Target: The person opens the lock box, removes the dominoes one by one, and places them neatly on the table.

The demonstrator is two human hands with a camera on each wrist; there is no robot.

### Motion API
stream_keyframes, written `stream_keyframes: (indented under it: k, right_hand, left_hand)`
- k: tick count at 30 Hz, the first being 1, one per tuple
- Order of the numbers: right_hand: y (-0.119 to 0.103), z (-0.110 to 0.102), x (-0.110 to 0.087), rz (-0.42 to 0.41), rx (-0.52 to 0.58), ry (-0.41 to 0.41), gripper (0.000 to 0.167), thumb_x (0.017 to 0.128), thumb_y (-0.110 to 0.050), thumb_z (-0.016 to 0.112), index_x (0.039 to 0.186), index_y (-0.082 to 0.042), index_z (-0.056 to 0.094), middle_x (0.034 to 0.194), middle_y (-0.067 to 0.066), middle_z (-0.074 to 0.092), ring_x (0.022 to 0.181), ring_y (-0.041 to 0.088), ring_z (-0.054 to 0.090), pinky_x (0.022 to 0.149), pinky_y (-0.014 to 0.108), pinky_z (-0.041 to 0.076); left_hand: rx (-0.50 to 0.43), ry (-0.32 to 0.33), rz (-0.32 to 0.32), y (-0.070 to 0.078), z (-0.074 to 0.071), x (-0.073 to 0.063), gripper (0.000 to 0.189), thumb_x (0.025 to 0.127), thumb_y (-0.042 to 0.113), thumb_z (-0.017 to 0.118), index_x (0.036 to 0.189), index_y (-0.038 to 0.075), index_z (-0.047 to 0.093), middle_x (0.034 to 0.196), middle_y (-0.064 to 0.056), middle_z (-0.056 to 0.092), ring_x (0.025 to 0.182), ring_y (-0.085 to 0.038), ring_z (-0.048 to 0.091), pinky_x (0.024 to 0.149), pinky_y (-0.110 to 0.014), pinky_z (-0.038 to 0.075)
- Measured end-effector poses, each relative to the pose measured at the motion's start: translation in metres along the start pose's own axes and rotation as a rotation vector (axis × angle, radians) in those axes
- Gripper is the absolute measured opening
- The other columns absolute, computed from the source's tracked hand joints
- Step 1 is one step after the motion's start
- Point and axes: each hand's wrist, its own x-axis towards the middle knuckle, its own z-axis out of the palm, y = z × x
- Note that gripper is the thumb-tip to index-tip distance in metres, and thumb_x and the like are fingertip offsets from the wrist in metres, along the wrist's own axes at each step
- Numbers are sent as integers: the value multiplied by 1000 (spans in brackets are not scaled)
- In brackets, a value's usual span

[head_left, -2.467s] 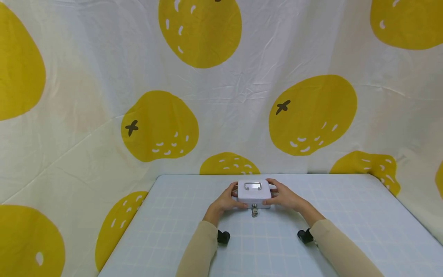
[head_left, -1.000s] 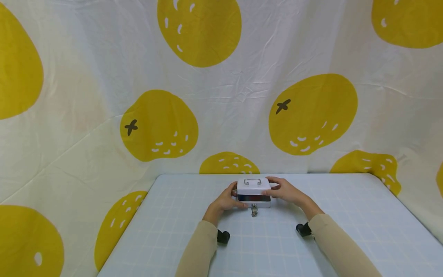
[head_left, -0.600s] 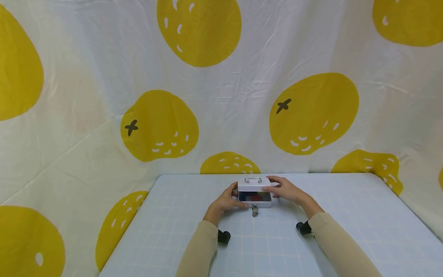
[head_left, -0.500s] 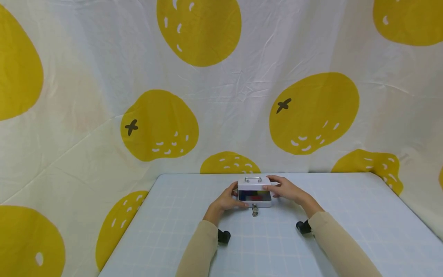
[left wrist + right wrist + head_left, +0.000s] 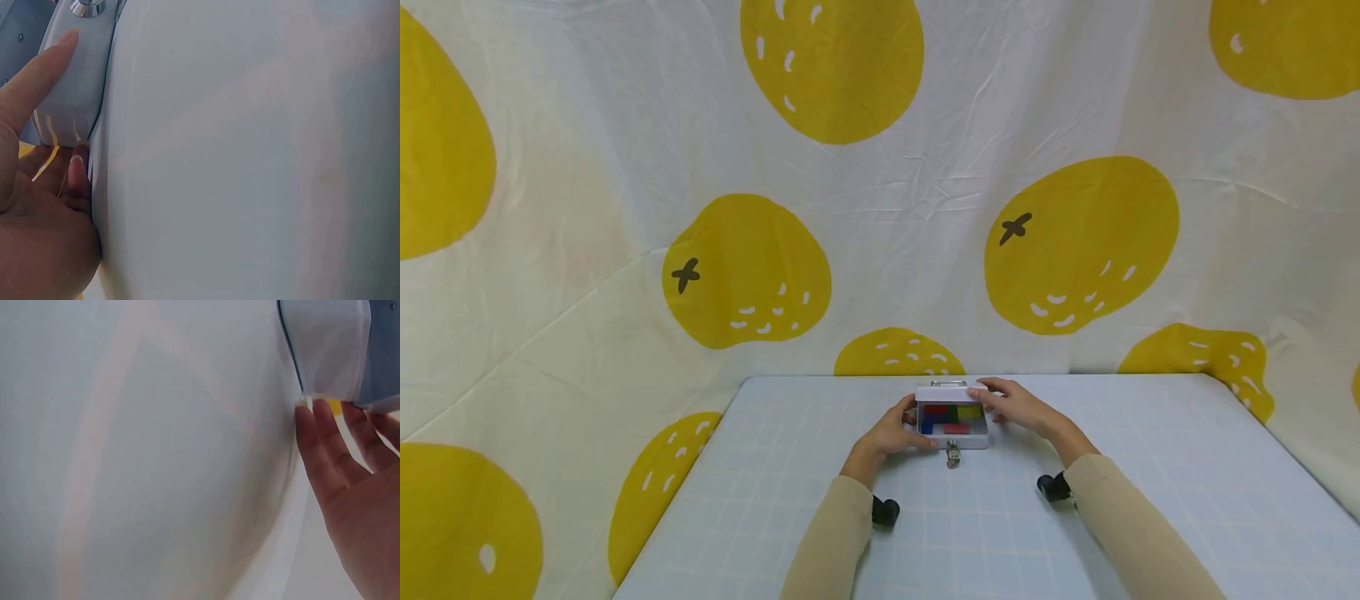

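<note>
A small white cash box [image 5: 973, 443] stands near the table's far edge in the head view. Its lid [image 5: 940, 395], with a metal carrying handle, is tilted up and back. Inside, red, blue, green and yellow block-like pieces [image 5: 957, 429] show, their exact kind unclear. Keys [image 5: 952, 457] hang at the front lock. My left hand [image 5: 891, 432] grips the box's left side, thumb along the front wall [image 5: 78, 75]. My right hand [image 5: 1021, 408] holds the lid's right corner, thumb at its front edge; in the right wrist view its fingertips [image 5: 322, 409] are at the box's right side.
The table [image 5: 775, 500] wears a pale blue checked cover. A white curtain with yellow fruit prints [image 5: 910, 250] hangs behind and to the sides. Black wrist cameras [image 5: 886, 512] sit under both sleeves.
The lid was closed at first. My right hand has lifted it progressively up and back, uncovering the coloured pieces. My left hand has stayed on the box's left side.
</note>
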Motion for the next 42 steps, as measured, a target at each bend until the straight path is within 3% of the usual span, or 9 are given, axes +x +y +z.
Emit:
stream_keyframes:
  k: [12,27,36,42]
  right_hand:
    - [-3,0,5,8,-7,27,73,101,-62,49,149,-6,48,129,17,59,104,28,58,97,46,51]
    - [-7,7,7,-27,-53,109,63,103,-60,47,139,-8,55,115,14,60,96,26,56,82,36,49]
    - [-8,7,11,-12,-145,155,70,102,-63,47,139,-5,58,110,12,64,95,24,58,83,36,49]
    - [-6,4,13,-13,-148,174,72,101,-64,49,136,-3,60,106,12,65,93,24,59,84,39,49]
  left_hand:
    - [32,5,-1,0,0,2,91,76,19,93,153,27,45,146,-1,52,119,-26,47,108,-51,39]
    - [18,9,-27,-2,1,1,92,76,22,93,154,27,44,140,0,54,118,-26,48,109,-52,39]
    - [28,22,-38,-3,2,2,94,75,25,94,154,27,44,139,-1,55,119,-27,49,111,-53,37]
    - [12,22,-28,-2,2,1,93,74,20,94,153,24,45,138,-3,56,120,-28,49,112,-55,36]
